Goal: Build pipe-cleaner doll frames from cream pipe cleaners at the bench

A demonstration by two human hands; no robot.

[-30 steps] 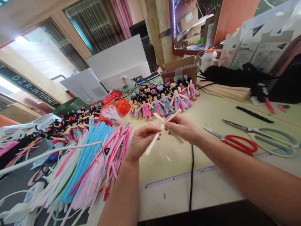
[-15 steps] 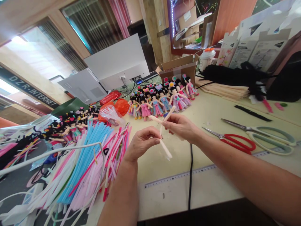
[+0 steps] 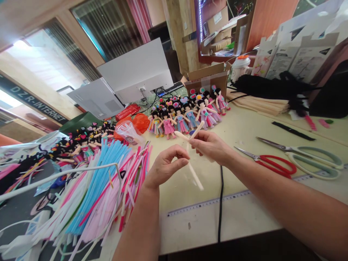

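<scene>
Cream-coloured pipe cleaners (image 3: 195,175), fuzzy and crossed near the top, are held in the air over the table. My right hand (image 3: 210,145) is closed, pinching them just below the crossing; two ends stick out above its fingertips. Lower and to the left, my left hand (image 3: 169,165) has thumb and forefinger together on the length that hangs down. The free lower end points down to the right. My fingers hide part of the twist. Behind the hands stand several small pipe-cleaner dolls (image 3: 181,119) in coloured dresses.
At left lies a large heap of loose pipe cleaners (image 3: 100,192). Red-handled scissors (image 3: 274,165) and green-handled scissors (image 3: 312,156) are on the right. A ruler (image 3: 206,203) and a black cable (image 3: 220,206) lie in front. A cardboard box (image 3: 206,74) stands behind the dolls.
The hanging end of the pipe cleaner has swung lower and to the right. My left hand has shifted slightly to the right; my right hand is almost unmoved.
</scene>
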